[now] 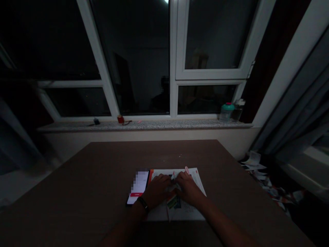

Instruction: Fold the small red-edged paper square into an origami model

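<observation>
Both hands come together over an open booklet with printed pages (pixel 191 214) near the table's front edge. My left hand (pixel 159 190), with a dark band on its wrist, has its fingers curled in on a piece of printed paper (pixel 172 201). From the other side my right hand (pixel 187 187) pinches the same paper, close to the left fingertips. The paper's coloured lower part shows below the hands; the rest is mostly hidden by fingers. A slim pale pink thing with a rounded end (pixel 186 169) sticks out beyond my right hand. Dim light blurs detail.
A phone with a lit screen (pixel 140 181) lies left of the booklet on the brown table (pixel 102 175). On the window sill (pixel 159 125) stand a small red container (pixel 120 119) and a teal-lidded bottle (pixel 226 111). Scattered papers (pixel 267 181) lie beyond the table's right edge.
</observation>
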### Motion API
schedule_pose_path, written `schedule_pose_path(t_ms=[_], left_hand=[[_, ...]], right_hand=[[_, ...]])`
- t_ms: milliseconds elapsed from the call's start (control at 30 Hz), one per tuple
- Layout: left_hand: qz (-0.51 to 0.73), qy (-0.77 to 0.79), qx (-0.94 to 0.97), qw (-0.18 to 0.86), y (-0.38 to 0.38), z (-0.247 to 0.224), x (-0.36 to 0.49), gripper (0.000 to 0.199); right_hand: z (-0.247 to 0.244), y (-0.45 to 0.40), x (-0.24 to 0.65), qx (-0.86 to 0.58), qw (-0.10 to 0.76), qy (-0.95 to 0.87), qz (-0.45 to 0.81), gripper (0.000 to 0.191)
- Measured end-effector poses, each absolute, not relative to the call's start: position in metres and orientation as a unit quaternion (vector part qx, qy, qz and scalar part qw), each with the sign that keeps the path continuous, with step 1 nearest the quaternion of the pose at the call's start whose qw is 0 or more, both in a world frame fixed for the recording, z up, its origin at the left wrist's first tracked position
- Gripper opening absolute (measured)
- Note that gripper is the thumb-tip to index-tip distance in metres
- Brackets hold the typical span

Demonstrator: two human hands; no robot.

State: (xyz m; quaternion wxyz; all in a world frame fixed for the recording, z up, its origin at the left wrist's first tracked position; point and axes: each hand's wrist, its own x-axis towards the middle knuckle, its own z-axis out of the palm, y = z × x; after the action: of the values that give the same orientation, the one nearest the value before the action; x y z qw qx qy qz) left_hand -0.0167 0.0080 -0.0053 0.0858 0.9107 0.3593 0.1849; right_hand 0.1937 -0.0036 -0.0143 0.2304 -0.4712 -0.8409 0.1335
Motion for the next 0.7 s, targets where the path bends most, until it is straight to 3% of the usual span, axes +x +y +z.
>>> schedule_pose_path(t_ms=[300,700], left_hand=[[0.115,0.385,0.914,0.062,0.0043,0.0002,-0.0084,0.018],[0.126,0.395,0.908,0.056,0.0046,-0.0086,-0.0072,0.015]], right_hand=[[-0.0144,-0.0017,0.1953,-0.460,0.237,-0.844,0.140,0.033],[-0.0194,-0.0029,0.1948,-0.472,0.227,-0.845,0.108,0.035]])
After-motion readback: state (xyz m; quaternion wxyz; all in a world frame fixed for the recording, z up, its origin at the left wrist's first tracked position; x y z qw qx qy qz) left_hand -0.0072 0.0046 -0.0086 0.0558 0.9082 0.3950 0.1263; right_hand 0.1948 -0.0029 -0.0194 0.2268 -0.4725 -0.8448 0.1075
